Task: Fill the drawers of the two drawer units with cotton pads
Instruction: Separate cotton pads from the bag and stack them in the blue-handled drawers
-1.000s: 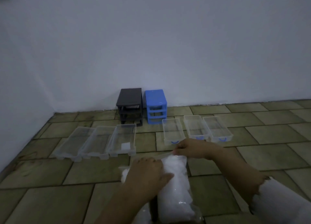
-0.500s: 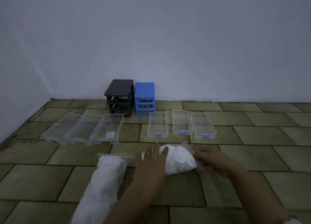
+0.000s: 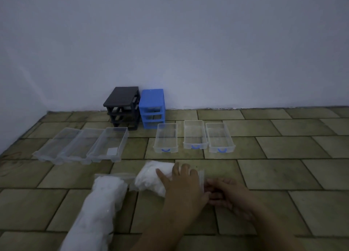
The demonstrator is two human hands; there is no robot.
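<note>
- Left hand [image 3: 182,186] pressed flat on the clear plastic bag of white cotton pads [image 3: 153,177], lying on the tiled floor [image 3: 283,175] before the empty clear plastic drawers [image 3: 166,140].
- Right hand [image 3: 224,192] pinched the bag's open end; advisable: steady the bag, draw few pads.

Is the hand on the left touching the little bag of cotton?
Touching. The head view shows the left hand lying flat on top of the small bag of cotton pads, its straight fingers pressed on the bag's right end with no gap visible.
</note>
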